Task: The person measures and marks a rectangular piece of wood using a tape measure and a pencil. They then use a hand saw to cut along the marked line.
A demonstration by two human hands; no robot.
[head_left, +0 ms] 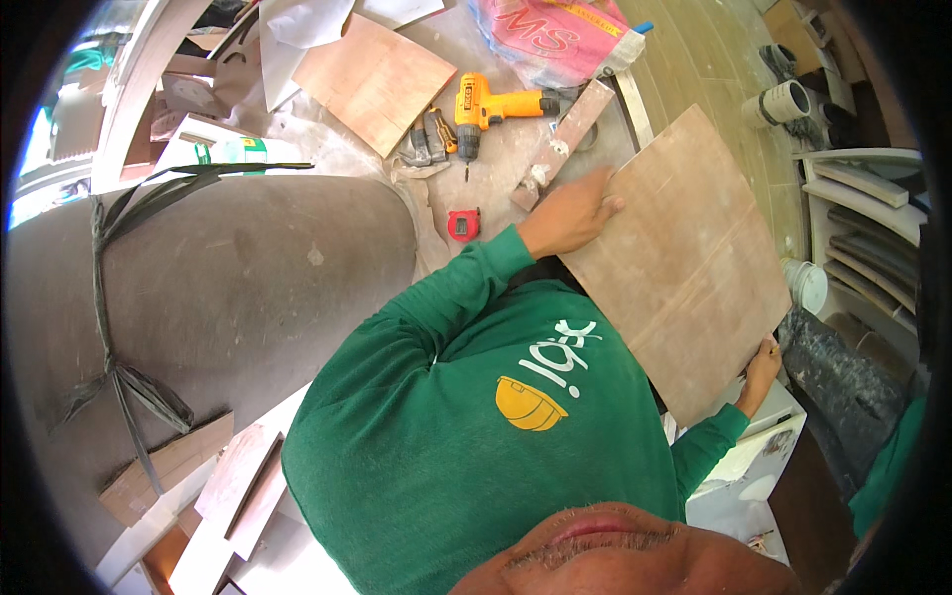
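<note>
A square sheet of plywood [684,268] is tilted in front of my chest, at the right. Its upper left edge is in my left hand [573,216], fingers closed along the border and thumb over the face. My right hand [762,369] grips the lower right corner; a small yellowish spot by its fingertips is too small to name. Beyond my left hand lies a narrow wooden strip [563,147] with pale smears. Past it are a yellow cordless drill [486,107] and, nearer, a red tape measure [463,225].
A large grey-brown roll [228,268], tied with dark strips, fills the left. Another plywood piece [377,74] and a pink bag [555,45] lie at the back. At right stand white buckets [778,104] and a shelf of boards [863,193].
</note>
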